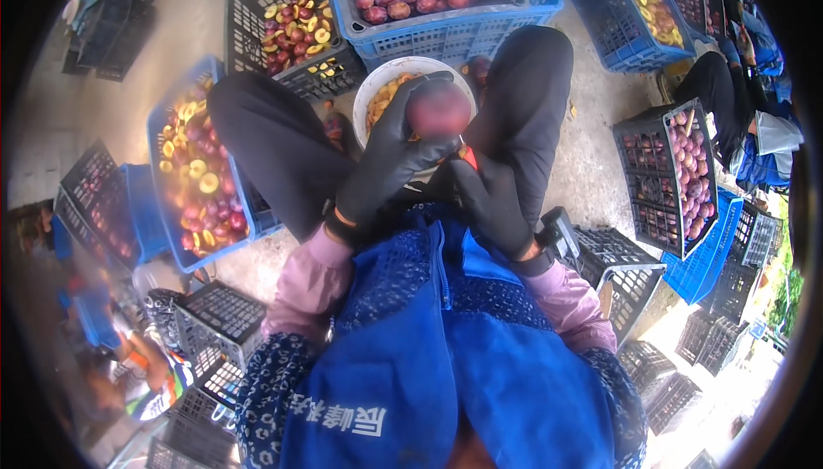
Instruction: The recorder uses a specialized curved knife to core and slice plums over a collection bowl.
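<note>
My left hand (pixel 396 153), in a black glove, is closed around a dark red plum (pixel 440 111), held up over a white bucket (pixel 359 107). The bucket stands between my knees, with small yellow-orange pieces (pixel 382 100) inside; they look like fruit pits or scraps. My right hand (pixel 495 199), also gloved in black, grips a small knife with a red handle (pixel 468 157) just below the plum. The blade is mostly hidden, and I cannot tell whether it is in the fruit.
Ahead, a blue crate (pixel 446 36) holds whole plums. A black crate (pixel 321 79) and a blue crate (pixel 163 203) at left contain cut, yellow-fleshed plums. On the right stand a black crate (pixel 639 173) of plums and a blue crate (pixel 613 49) of halves. A person (pixel 729 92) sits at far right.
</note>
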Action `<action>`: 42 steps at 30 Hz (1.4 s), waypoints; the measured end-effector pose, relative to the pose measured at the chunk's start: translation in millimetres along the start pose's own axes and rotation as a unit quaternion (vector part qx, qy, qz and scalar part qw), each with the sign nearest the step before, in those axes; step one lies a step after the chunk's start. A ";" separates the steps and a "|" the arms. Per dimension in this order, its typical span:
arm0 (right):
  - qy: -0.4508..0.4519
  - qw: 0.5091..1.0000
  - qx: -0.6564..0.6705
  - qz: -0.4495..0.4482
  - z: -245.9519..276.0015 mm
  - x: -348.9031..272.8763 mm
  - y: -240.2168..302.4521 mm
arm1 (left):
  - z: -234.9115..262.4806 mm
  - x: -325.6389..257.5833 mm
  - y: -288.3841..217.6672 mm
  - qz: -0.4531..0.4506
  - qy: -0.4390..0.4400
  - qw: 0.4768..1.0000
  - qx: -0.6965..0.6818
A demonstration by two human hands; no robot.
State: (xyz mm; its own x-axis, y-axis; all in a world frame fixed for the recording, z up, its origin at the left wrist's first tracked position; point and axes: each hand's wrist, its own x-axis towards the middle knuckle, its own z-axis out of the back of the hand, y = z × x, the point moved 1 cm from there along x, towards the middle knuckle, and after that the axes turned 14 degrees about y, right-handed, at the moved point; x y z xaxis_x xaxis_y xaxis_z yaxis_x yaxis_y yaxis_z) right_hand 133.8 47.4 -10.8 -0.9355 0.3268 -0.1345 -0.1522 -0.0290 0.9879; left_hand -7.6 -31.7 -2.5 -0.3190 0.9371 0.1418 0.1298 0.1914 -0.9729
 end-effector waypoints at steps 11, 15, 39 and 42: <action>-0.054 0.969 -0.189 0.151 -6.7 3.4 -13.6 | -11.0 2.1 -0.6 0.028 -0.023 0.999 0.019; 0.006 1.000 -0.018 0.018 -6.3 2.0 -9.6 | -6.6 0.4 3.3 0.005 -0.003 0.998 0.061; 0.000 0.998 -0.057 -0.002 -10.6 -18.2 -11.7 | 9.5 4.8 18.7 0.034 -0.063 0.977 -0.199; -0.010 0.986 -0.152 0.070 7.6 -28.9 -18.7 | 17.1 5.5 26.2 0.003 -0.102 0.945 -0.310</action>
State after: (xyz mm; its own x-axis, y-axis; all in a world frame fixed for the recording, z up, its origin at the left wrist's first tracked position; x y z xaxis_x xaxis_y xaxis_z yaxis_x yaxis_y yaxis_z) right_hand 166.1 45.7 -24.8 -0.9480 0.3183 0.0061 -0.1136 -0.3562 0.9275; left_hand -22.0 -26.5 -30.2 -0.4826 0.8751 0.0363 0.6374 0.3793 -0.6707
